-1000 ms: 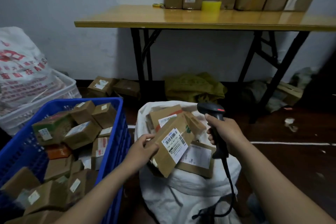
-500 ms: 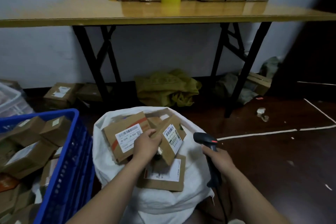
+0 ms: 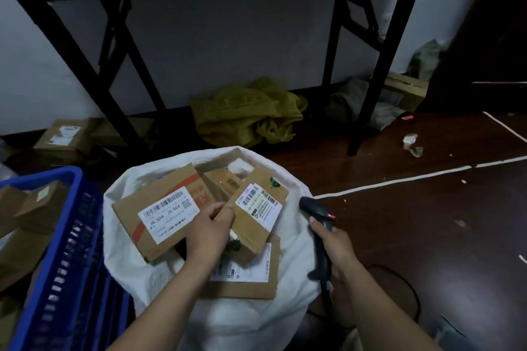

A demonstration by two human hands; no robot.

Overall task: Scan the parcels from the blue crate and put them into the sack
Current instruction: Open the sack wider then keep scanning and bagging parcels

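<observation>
Parcel (image 3: pixel 258 216), small brown box with barcode label facing up: tilted over the open mouth of the white sack (image 3: pixel 159 273), gripped at its near edge by the left hand (image 3: pixel 209 232), lying against a larger labelled box (image 3: pixel 162 214) and a flat parcel (image 3: pixel 248 282) already in the sack. Right hand (image 3: pixel 333 248): wrapped round the handle of a black scanner (image 3: pixel 316 208), just beside the sack's right rim. Blue crate (image 3: pixel 65 251): left of the sack, holding more brown boxes.

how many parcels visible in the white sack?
4: wide parcel at left, small parcel at back, held parcel in the middle, gripped by the left hand, flat parcel at front. More may be hidden beneath.
</observation>
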